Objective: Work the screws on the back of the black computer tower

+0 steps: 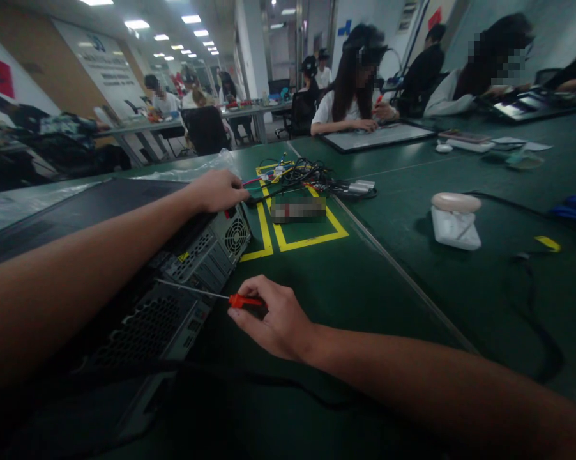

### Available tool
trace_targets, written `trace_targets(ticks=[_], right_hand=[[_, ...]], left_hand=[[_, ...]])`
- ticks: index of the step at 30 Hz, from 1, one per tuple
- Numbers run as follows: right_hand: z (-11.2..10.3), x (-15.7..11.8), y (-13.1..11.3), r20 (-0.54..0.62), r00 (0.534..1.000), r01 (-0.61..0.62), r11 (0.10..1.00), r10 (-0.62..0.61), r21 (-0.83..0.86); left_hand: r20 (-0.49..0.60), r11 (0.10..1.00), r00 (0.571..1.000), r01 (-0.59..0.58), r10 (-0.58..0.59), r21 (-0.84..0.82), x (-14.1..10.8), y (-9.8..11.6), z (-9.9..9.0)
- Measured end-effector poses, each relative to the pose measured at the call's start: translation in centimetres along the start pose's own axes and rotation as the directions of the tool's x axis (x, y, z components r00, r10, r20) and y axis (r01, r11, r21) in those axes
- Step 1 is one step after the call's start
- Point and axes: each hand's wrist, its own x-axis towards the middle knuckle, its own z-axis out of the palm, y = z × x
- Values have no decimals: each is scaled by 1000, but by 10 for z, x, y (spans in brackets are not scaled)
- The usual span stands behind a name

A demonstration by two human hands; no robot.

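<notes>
A black desktop computer case [101, 198] lies at the left, its metal rear panel [206, 255] facing right. My left hand [221, 190] is closed over the far upper corner of the case, above the round fan grille [235, 236], fingers bent over the edge. Between the thumb and fingers of my right hand [283, 316] is a screwdriver [242, 301] with a red and black handle. Its long thin shaft points left, and the tip meets or nearly meets the rear panel near the slot covers; exact contact cannot be made out.
Beyond the case lies a bundle of cables [311, 174], with a dark elongated object [297, 209] inside yellow tape [311, 243] on the green table [388, 294]. An opened white case [455, 227] stands right. A co-worker [350, 89] sits across, at a flat panel [378, 136].
</notes>
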Motion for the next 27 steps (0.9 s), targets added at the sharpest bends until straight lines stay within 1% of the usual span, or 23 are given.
trace_targets(ticks=[3, 8, 12, 14, 20, 22, 24, 27], right_hand=[[-1, 0, 0, 6, 1000, 8, 1000, -8, -3], [-3, -1, -2, 22, 999, -29, 999, 29, -12], [-4, -1, -3, 37, 999, -9, 1000, 10, -25], [-4, 0, -4, 49, 999, 0, 1000, 2, -31], [-2, -1, -3, 31, 999, -39, 999, 39, -1], [-1, -1, -2, 43, 998, -53, 998, 54, -14], [-1, -1, -1, 58, 996, -67, 998, 68, -20], [0, -1, 0, 67, 996, -65, 998, 66, -22]], left_hand=[[-6, 1000, 1000, -5, 5, 7, 0, 0, -1], [-41, 1000, 999, -12, 12, -12, -3, 0, -2], [-103, 997, 992, 64, -67, -37, -5, -1, -1], [-108, 996, 990, 86, -89, -28, -6, -1, -2], [-62, 999, 998, 27, -29, -31, -9, 2, -4], [-84, 999, 996, 40, -41, -14, -11, 4, -4], [-129, 999, 990, 50, -48, 10, -14, 7, -5], [-173, 998, 985, 18, -8, 55, -20, 10, -10]])
